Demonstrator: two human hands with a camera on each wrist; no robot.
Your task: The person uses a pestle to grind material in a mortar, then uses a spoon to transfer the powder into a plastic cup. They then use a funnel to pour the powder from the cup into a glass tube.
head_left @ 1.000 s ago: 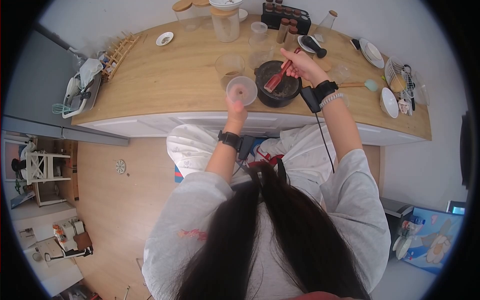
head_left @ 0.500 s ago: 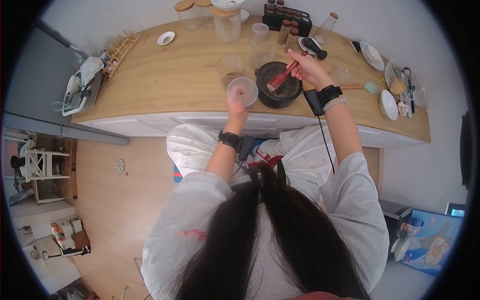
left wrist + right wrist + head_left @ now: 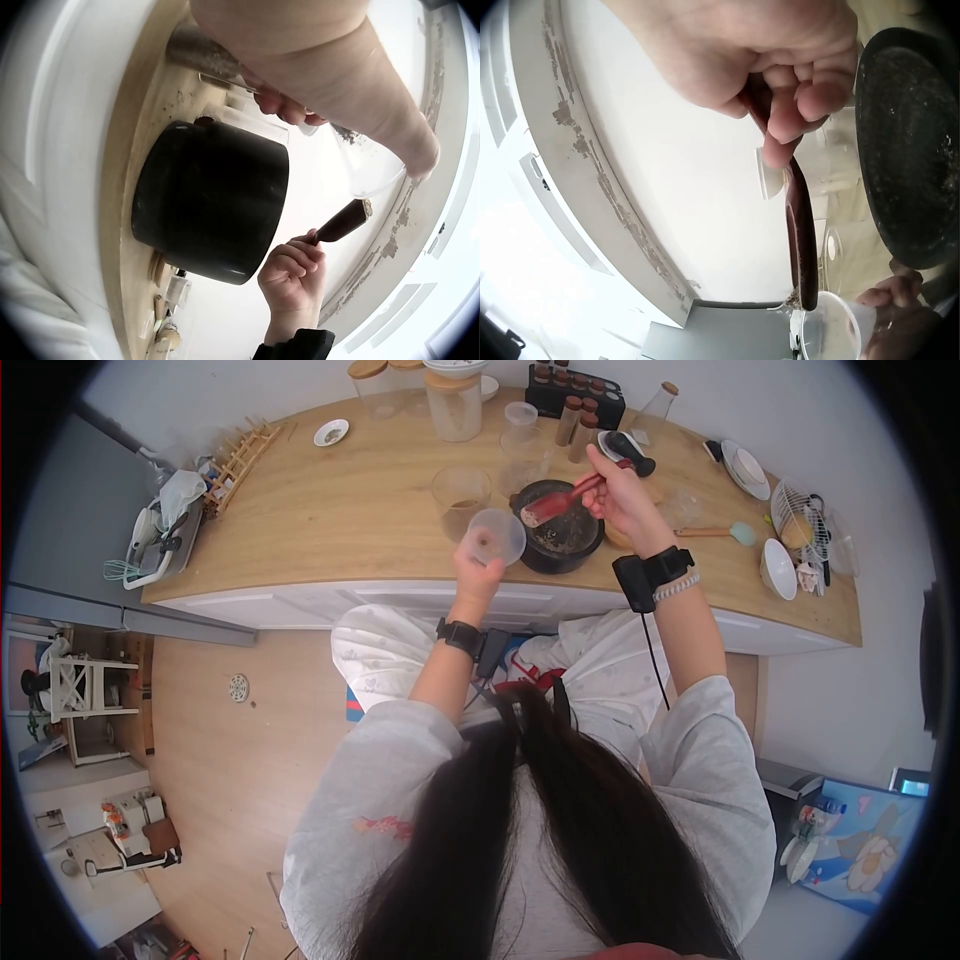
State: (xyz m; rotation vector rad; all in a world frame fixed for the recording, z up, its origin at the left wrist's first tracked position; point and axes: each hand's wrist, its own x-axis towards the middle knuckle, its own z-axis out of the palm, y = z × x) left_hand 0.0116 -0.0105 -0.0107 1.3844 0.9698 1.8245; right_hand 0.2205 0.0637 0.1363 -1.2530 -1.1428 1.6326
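Observation:
My left hand (image 3: 478, 572) grips a small clear plastic cup (image 3: 497, 538), held tilted just left of the black pot (image 3: 560, 556). Some dark bits lie inside the cup (image 3: 367, 161) in the left wrist view. The handle of a dark red spatula (image 3: 552, 507) is in my right hand (image 3: 622, 503), above the pot. Its blade (image 3: 802, 255) has crumbly material at the tip, close to the cup's rim in the right wrist view. Residue coats the inside of the pot (image 3: 911, 142).
A larger clear container (image 3: 461, 490) stands behind the cup. Further back are a lidded jar (image 3: 455, 412), a black spice rack (image 3: 572, 398) and a small white dish (image 3: 331, 433). To the right lie another spatula (image 3: 741, 533), a white bowl (image 3: 778, 568) and a wire basket (image 3: 797, 510).
The spatula has risen from inside the pot and swung left toward the cup, its blade now near the rim. My left hand has shifted slightly right and tilted the cup.

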